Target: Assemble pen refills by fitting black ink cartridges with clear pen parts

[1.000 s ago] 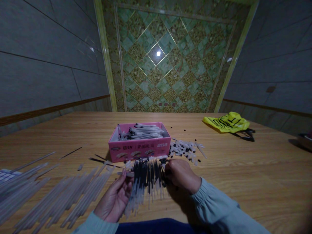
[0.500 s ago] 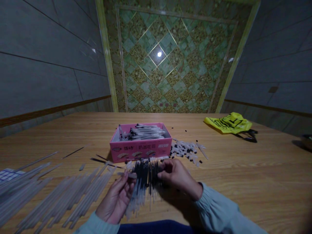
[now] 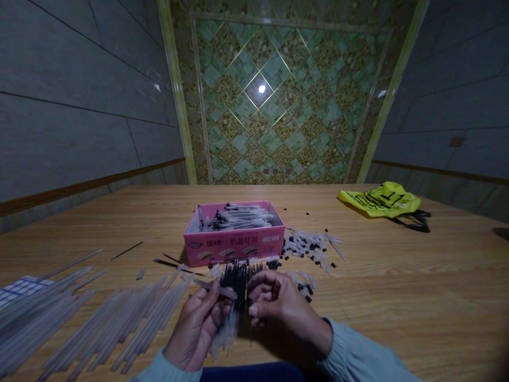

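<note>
My left hand [image 3: 199,326] is closed, thumb over fingers, on a frosted pen barrel [image 3: 223,291] that points to the right. My right hand [image 3: 280,302] is curled to its right with thumb and fingertips close together; what sits between them is blurred, perhaps a small dark piece. Between and beneath both hands lies a bundle of black-topped pen refills [image 3: 235,278] with clear lower ends. Just beyond stands a pink box [image 3: 234,247] holding many whitish pens [image 3: 246,216] with dark ends.
Rows of frosted pen barrels [image 3: 103,329] cover the table's left side, near a checked cloth or paper [image 3: 24,289]. Small white and black pen parts [image 3: 306,246] are scattered right of the box. A yellow bag [image 3: 377,200] with black straps lies at the far right.
My right hand has shifted left and slightly down over the refills, closer to my left hand. My left hand still holds the barrel. The view has moved slightly.
</note>
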A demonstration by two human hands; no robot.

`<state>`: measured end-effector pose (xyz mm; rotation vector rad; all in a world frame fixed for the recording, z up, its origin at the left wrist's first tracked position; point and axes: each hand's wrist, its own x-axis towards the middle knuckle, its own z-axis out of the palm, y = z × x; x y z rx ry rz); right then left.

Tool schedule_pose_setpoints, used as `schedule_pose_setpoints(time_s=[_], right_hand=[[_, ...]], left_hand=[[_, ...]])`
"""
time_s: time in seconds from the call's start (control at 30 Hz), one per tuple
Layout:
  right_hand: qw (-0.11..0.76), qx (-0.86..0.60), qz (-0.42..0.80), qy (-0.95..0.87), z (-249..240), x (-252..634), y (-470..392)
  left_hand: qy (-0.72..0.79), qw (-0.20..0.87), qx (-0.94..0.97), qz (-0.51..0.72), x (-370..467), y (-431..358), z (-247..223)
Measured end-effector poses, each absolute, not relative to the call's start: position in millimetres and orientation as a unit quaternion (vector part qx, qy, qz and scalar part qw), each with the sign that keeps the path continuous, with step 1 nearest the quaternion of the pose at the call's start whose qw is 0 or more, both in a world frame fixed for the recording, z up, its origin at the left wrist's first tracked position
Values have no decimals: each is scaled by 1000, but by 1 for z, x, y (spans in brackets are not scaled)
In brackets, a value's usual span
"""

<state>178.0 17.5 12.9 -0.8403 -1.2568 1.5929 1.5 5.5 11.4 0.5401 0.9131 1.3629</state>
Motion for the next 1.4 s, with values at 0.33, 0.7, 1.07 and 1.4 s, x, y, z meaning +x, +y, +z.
schedule_pose_setpoints(time_s=[0.33, 0.7, 1.07, 1.4], right_hand=[[500, -367, 568, -542, 17, 170, 11], [479, -407, 488, -605, 17, 170, 7], [463, -449, 392, -656, 12, 173, 8], [453, -405, 538, -584, 1, 165, 9]], left_hand=[[414, 635, 280, 589, 1, 4, 9], [439, 615, 302, 582, 4, 1, 10], [459, 569, 343, 590, 7, 0, 9], [440, 562, 365, 598, 7, 1, 9]])
